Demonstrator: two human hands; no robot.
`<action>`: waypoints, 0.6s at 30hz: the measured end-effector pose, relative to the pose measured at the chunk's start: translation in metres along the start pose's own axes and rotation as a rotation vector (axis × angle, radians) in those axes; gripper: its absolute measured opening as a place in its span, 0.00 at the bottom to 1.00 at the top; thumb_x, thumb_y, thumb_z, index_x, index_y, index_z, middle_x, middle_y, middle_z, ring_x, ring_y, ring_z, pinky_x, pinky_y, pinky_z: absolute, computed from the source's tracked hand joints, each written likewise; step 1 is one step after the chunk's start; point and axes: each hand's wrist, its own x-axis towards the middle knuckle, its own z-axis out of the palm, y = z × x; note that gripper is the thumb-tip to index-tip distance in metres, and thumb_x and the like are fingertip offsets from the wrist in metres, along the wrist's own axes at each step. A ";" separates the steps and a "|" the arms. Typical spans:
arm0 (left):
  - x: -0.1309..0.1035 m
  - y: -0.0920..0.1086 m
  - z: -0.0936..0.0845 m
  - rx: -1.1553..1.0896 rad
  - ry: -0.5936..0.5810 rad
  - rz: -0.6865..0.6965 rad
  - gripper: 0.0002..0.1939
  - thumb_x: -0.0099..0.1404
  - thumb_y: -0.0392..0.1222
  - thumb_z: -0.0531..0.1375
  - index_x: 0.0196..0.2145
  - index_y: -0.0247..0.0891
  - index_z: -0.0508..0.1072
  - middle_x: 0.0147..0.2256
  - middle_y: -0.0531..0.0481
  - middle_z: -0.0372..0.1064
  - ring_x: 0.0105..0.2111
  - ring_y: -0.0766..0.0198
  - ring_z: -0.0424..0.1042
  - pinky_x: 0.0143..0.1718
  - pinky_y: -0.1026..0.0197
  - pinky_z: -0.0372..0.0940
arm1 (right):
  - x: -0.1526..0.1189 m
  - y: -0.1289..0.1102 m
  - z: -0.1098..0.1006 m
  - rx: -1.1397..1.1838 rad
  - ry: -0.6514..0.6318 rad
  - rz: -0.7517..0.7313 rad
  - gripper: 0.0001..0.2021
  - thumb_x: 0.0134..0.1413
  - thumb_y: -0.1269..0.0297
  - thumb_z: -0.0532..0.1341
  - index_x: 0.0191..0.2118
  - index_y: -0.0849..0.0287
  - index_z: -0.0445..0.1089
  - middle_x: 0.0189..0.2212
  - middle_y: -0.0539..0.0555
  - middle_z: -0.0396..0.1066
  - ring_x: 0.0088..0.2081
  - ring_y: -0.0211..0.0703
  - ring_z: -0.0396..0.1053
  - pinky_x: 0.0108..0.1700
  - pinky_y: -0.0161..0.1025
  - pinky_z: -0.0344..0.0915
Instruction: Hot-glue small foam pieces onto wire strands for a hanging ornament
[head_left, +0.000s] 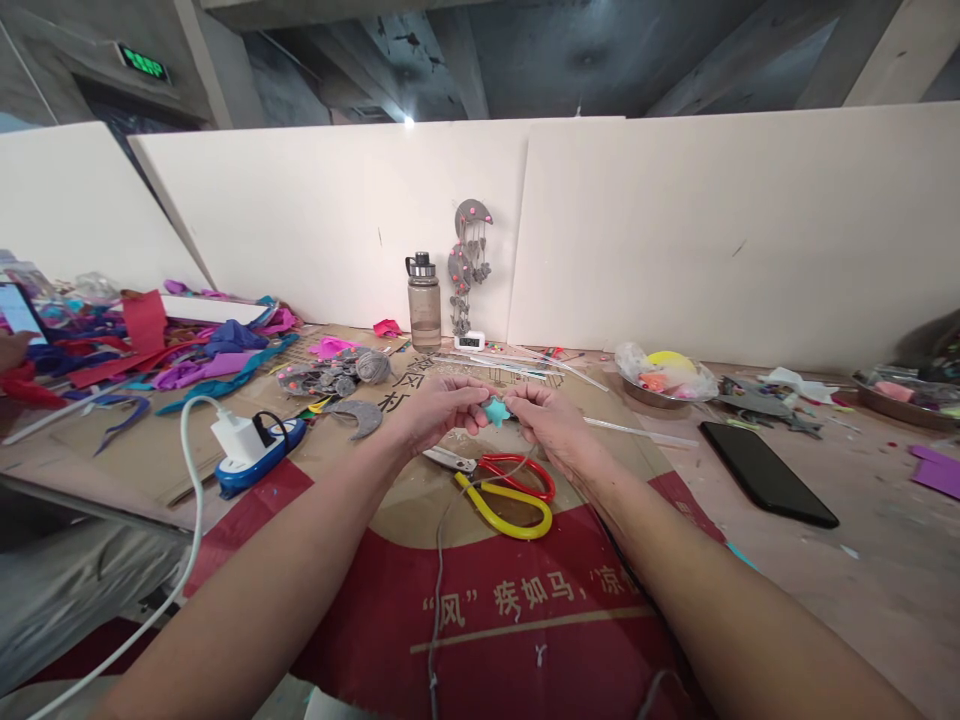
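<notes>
A small turquoise star (496,412) is held up between my two hands, over the cardboard. The fingertips of my left hand (442,412) pinch its left side. My right hand (546,418) is closed at its upper right edge. Whether a thread runs between the fingers is too small to tell. Just below the hands lie scissors (514,524) with one red and one yellow handle loop, blades pointing left. A thin grey cord (438,600) trails across the scissors and down the cardboard (360,640). A grey crescent (365,418) lies left of my left hand.
A power strip (279,452) with a white plug and cable is at the left. Behind stand a bottle (424,310), a small clock (469,341) and a grey moon ornament (472,215). To the right are a phone (765,472) and a bowl (656,395). Coloured strips (142,320) heap at far left.
</notes>
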 end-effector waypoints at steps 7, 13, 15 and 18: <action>-0.001 0.000 0.008 0.271 0.088 0.049 0.10 0.53 0.42 0.66 0.29 0.30 0.75 0.17 0.54 0.66 0.16 0.74 0.61 0.18 0.70 0.56 | -0.002 -0.001 0.002 -0.172 0.016 -0.074 0.10 0.45 0.56 0.60 0.27 0.57 0.66 0.20 0.44 0.58 0.21 0.32 0.50 0.24 0.34 0.48; 0.000 -0.004 0.007 0.426 0.127 0.088 0.08 0.55 0.42 0.63 0.27 0.33 0.74 0.15 0.56 0.64 0.15 0.75 0.58 0.17 0.71 0.52 | -0.006 -0.004 0.004 -0.355 0.048 -0.221 0.08 0.46 0.58 0.57 0.26 0.57 0.65 0.21 0.45 0.57 0.24 0.35 0.52 0.27 0.35 0.50; -0.001 -0.003 0.006 0.457 0.127 0.082 0.08 0.55 0.42 0.63 0.28 0.33 0.74 0.16 0.56 0.65 0.15 0.75 0.59 0.17 0.71 0.53 | -0.007 -0.002 0.004 -0.386 0.055 -0.230 0.07 0.46 0.59 0.57 0.27 0.57 0.65 0.21 0.45 0.58 0.24 0.35 0.53 0.27 0.35 0.51; -0.003 0.000 0.006 0.345 0.049 0.058 0.11 0.56 0.45 0.63 0.29 0.32 0.74 0.19 0.52 0.69 0.17 0.73 0.64 0.20 0.69 0.59 | -0.006 -0.002 0.002 -0.394 0.069 -0.210 0.07 0.47 0.60 0.57 0.27 0.57 0.65 0.22 0.45 0.60 0.24 0.35 0.54 0.28 0.35 0.52</action>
